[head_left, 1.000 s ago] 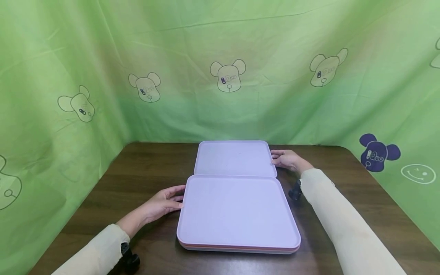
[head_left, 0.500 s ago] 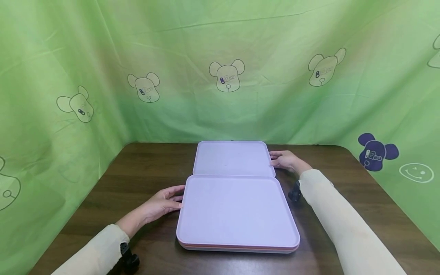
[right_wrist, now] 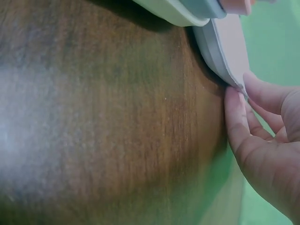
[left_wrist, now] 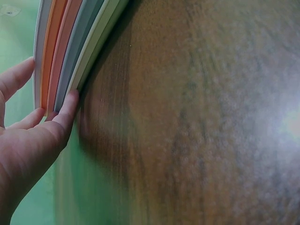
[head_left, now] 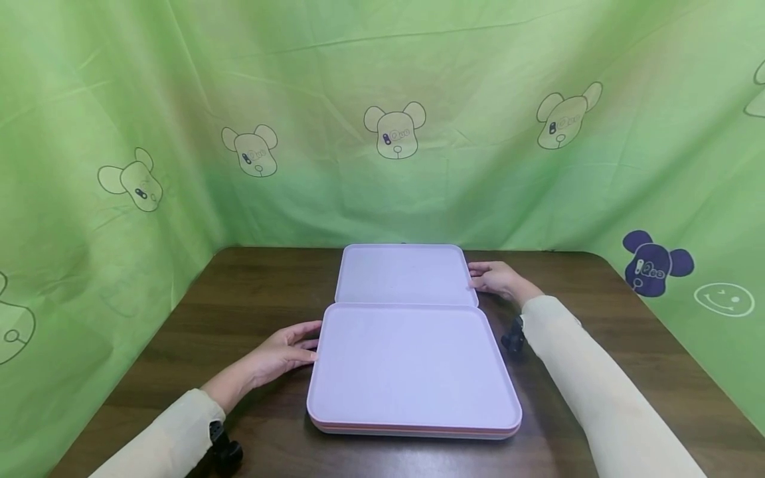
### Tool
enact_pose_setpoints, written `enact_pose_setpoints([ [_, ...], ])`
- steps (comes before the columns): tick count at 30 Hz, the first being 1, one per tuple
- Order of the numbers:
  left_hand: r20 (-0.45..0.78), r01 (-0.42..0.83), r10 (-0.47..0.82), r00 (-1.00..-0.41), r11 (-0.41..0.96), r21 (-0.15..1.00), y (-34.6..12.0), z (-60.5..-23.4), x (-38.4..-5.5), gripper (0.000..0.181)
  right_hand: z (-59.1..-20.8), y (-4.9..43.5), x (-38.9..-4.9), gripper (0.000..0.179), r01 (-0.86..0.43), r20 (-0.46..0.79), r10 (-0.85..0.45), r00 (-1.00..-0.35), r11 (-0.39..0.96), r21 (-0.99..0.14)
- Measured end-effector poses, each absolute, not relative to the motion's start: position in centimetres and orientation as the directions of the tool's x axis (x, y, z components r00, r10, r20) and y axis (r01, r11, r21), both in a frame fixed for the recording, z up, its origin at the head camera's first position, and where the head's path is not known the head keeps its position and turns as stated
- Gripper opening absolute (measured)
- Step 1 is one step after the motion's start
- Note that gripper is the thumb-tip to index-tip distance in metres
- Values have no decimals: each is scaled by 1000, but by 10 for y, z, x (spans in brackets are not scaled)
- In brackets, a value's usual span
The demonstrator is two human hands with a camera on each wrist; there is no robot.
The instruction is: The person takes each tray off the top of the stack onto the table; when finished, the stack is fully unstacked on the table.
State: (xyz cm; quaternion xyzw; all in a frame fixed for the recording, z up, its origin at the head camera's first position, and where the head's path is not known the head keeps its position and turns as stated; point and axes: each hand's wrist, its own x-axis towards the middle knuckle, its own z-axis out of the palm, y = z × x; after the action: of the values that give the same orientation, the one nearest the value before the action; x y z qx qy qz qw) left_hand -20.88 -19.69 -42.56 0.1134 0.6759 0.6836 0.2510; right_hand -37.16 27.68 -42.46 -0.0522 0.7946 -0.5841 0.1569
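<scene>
A stack of trays point(head_left: 412, 365) lies flat near the front, its top one lilac. The left wrist view shows the stack's layered edges point(left_wrist: 61, 51) in orange, pink, grey-blue and pale green. My left hand point(head_left: 281, 355) touches the stack's left side, thumb tip at the top rim and fingers fairly straight along the lower edges. Behind the stack lies another lilac tray point(head_left: 406, 272), its near edge meeting the stack's far edge in the head view. With thumb over the rim and a finger against the lower edge, my right hand point(right_wrist: 262, 117) pinches that tray's right side.
The dark brown wooden table point(head_left: 251, 285) extends to both sides of the trays. Green cloth point(head_left: 311, 186) with bear-head prints hangs behind and around it. A black wrist-worn camera point(head_left: 224, 451) sits under the left sleeve.
</scene>
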Motion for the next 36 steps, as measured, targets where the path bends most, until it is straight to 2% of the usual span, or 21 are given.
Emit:
enact_pose_setpoints([
  [11,-180,-188,501,-846,34,982,-198,-425,-210,78,-416,286,-360,61,120,-180,-291,-940,215,-969],
  [20,-180,-188,506,-843,35,982,-199,-426,-211,78,-404,292,-343,61,82,-164,-319,-934,254,-964],
  [36,-184,-183,488,-853,49,982,-197,-425,-209,78,-387,301,-294,64,63,-134,-366,-921,199,-978],
])
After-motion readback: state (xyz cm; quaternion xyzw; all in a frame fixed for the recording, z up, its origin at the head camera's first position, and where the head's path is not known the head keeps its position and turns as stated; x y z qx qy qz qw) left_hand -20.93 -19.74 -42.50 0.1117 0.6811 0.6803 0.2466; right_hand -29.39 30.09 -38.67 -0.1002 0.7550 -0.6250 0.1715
